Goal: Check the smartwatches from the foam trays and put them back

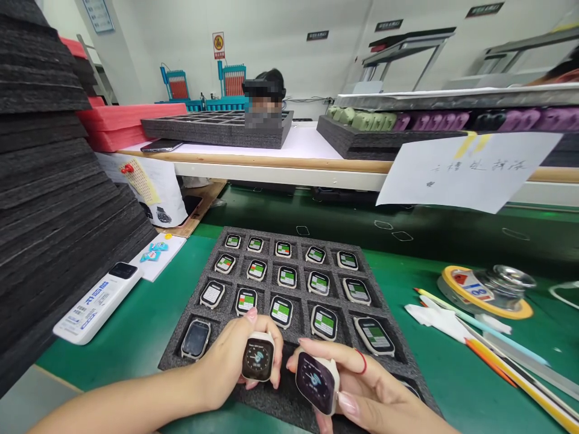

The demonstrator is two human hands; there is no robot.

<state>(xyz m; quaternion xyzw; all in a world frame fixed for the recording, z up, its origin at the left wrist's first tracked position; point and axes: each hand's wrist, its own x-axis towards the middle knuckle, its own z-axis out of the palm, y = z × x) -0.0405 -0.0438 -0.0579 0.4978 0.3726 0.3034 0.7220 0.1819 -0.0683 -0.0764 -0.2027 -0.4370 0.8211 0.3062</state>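
Two glossy, rounded-square watches (258, 358), handheld

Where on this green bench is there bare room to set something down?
The green bench looks bare between the white device and the left edge of the foam tray, and right of the tray, before the pens and tape roll. The tray is crowded with watches; left hand and right hand each hold a watch over its near side.

Pale wall (298, 72) with dark signs (317, 36); teal racks (233, 81) below; raised white shelf (253, 173) over a green tabletop (389, 386).
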